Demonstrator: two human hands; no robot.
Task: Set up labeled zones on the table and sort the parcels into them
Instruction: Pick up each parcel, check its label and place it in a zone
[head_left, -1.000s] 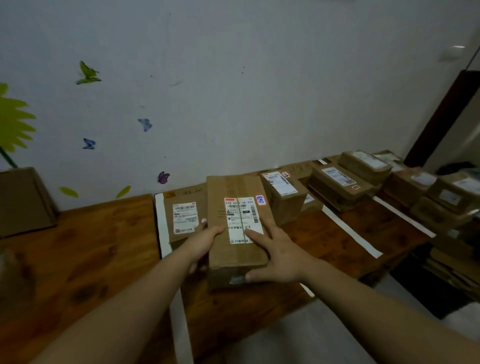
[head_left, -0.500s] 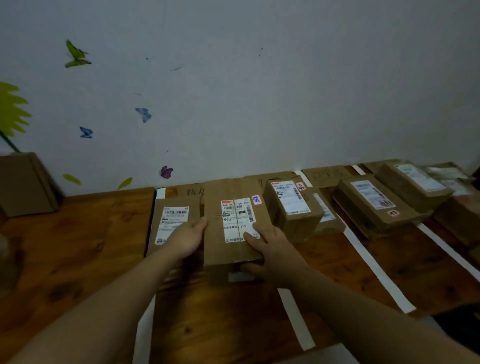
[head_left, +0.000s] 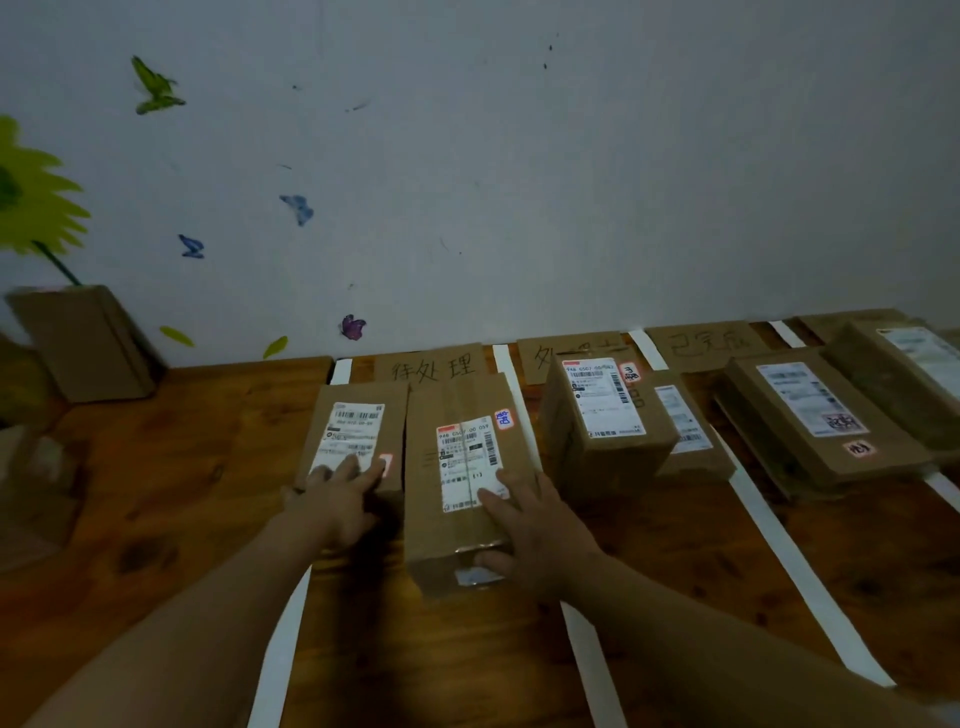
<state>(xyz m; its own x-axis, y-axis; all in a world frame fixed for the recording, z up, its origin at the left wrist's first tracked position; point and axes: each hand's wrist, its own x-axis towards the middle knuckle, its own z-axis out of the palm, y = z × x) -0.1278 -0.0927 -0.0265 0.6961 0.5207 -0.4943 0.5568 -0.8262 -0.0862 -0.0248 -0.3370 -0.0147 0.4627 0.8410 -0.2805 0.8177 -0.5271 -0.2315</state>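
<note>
Now, right hand (head_left: 535, 525): thumb and fingers clasp the tall parcel's (head_left: 462, 467) near right corner.
Left hand (head_left: 337, 499): fingers flat on the flat parcel (head_left: 358, 415), which touches the tall parcel at its 9 o'clock.
Edges: white tape strip (head_left: 505, 358) touching at 3 o'clock.
Room: bare tabletop (head_left: 182, 467) toward 9 o'clock.

Your right grip (head_left: 530, 525) clasps the tall parcel (head_left: 457, 402) at its near end, thumb curled round the front edge. Your left grip (head_left: 343, 493) lies flat, fingers straight, just left of it.
</note>
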